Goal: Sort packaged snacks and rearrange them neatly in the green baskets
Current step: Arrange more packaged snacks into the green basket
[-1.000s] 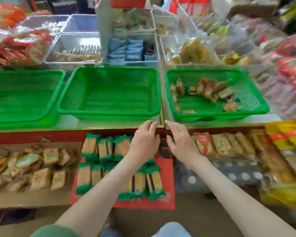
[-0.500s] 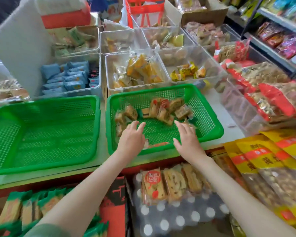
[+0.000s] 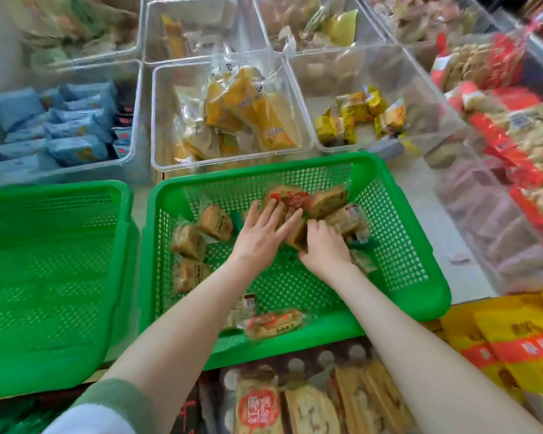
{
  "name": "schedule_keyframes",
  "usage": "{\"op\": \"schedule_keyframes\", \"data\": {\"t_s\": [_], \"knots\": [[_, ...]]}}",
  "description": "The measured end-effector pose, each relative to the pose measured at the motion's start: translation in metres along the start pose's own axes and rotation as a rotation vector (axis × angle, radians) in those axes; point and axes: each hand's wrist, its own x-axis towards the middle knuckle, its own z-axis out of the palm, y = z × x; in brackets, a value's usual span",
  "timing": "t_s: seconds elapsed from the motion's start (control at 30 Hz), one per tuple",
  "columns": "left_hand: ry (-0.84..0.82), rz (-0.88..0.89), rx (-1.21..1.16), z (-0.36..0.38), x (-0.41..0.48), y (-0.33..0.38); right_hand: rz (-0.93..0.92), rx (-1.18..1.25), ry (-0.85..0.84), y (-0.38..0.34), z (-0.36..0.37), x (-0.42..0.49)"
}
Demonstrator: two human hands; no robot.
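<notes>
Inside green basket (image 3: 264,171) | left hand (image 3: 260,237) pressing packets (image 3: 330,200) | right hand (image 3: 325,246) gripping packets

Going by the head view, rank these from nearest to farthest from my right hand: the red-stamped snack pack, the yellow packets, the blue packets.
1. Red-stamped snack pack, in the green basket, just beyond the right hand.
2. Yellow packets, behind the basket, towards the right.
3. Blue packets, far left at the back.

Left hand (image 3: 257,242) and right hand (image 3: 326,247) have reached into the green basket (image 3: 265,171) onto the snack packets (image 3: 329,203).
</notes>
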Motion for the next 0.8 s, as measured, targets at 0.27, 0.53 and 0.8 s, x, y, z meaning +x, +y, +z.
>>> {"op": "schedule_keyframes", "data": {"t_s": [0.27,0.53,0.8], "knots": [[0.293,-0.108,-0.083,-0.008,-0.023,-0.007,0.015,0.184,0.218,0.015,-0.025,-0.030],[0.385,-0.357,-0.528,-0.062,-0.125,0.032,-0.024,0.307,0.358,0.020,-0.043,-0.115],[0.387,-0.521,-0.728,-0.077,-0.234,0.100,-0.103,0.340,0.328,0.023,-0.017,-0.219]]}}
